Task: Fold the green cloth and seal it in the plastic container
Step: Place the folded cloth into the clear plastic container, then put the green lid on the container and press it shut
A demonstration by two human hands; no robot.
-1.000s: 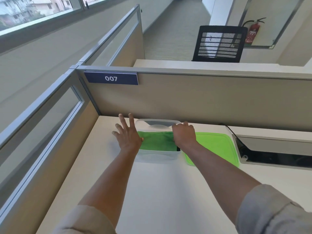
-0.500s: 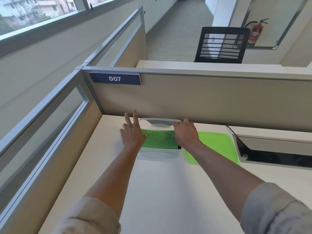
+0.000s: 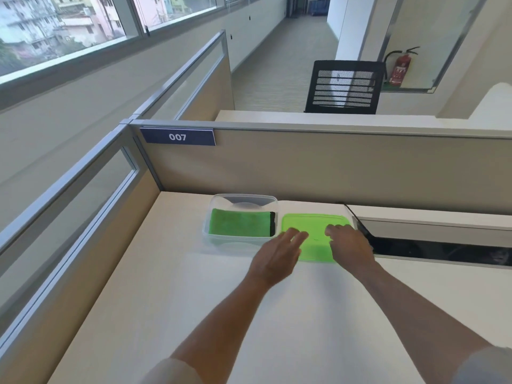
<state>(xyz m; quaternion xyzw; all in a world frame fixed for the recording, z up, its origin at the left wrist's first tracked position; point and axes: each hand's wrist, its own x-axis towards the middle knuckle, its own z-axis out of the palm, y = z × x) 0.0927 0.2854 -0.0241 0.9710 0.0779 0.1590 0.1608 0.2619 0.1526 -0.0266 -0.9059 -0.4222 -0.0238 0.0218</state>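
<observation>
Pale cubicle surface (image 3: 171,300), folded green cloth (image 3: 239,225) in clear container (image 3: 221,239) at far edge, green lid (image 3: 315,225) beside it, left hand (image 3: 277,256) and right hand (image 3: 350,246) spread over lid

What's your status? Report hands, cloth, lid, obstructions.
Left hand and right hand open, over the green lid, not gripping. Green cloth folded inside the clear container, unsealed. Nothing in the way.

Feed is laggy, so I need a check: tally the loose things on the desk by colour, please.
Green: 2, the folded cloth and the lid
Clear: 1, the plastic container holding the cloth
Total: 3
</observation>
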